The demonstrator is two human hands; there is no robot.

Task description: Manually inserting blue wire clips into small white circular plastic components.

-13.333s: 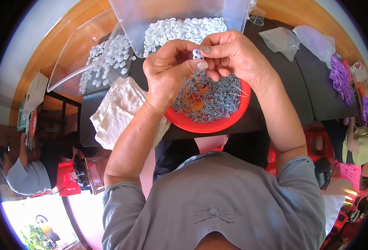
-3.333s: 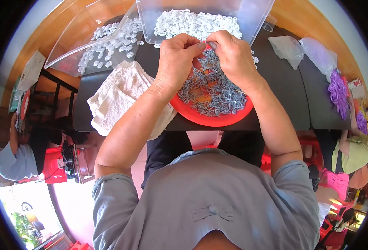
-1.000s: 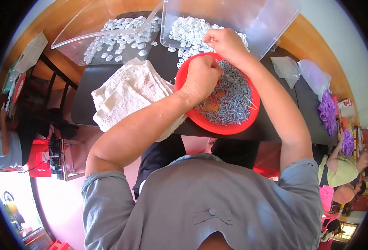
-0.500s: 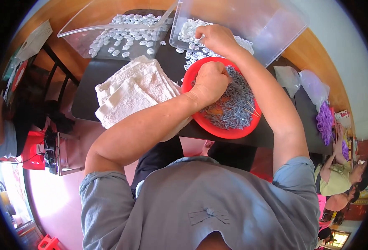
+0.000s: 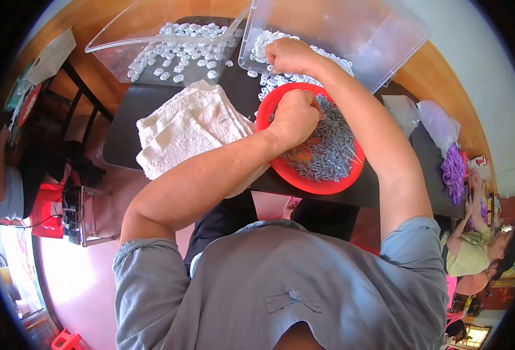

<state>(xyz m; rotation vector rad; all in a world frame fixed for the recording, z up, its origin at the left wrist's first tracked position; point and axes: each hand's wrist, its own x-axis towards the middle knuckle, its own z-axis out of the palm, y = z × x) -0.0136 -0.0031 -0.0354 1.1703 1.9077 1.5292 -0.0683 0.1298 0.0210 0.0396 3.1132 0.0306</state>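
Observation:
My left hand (image 5: pixel 295 118) is over the left side of a red basin (image 5: pixel 325 187), its fingers closed and pointing down into the contents. Many small grey pieces that look like screws (image 5: pixel 329 160) fill the basin, with a few thin light sticks lying on top. Beyond the basin, my right hand (image 5: pixel 293 56) is closed above a heap of small white oval plastic pieces (image 5: pixel 265 39) at the opening of a clear bin (image 5: pixel 380 49). Whatever either hand pinches is hidden by the fingers. A folded cream towel (image 5: pixel 181 131) lies left of the basin, under my left forearm.
A second clear bin (image 5: pixel 108 61) at the far left holds more white pieces. Plastic bags (image 5: pixel 438 119) and purple cord (image 5: pixel 454 174) lie at the right of the dark table (image 5: pixel 123 137). Other people sit at right and left, near a red stool (image 5: pixel 48 210).
My right hand has shifted slightly left and down over the white pieces, its fingers now curled downward. My left hand has stayed almost in place in the basin.

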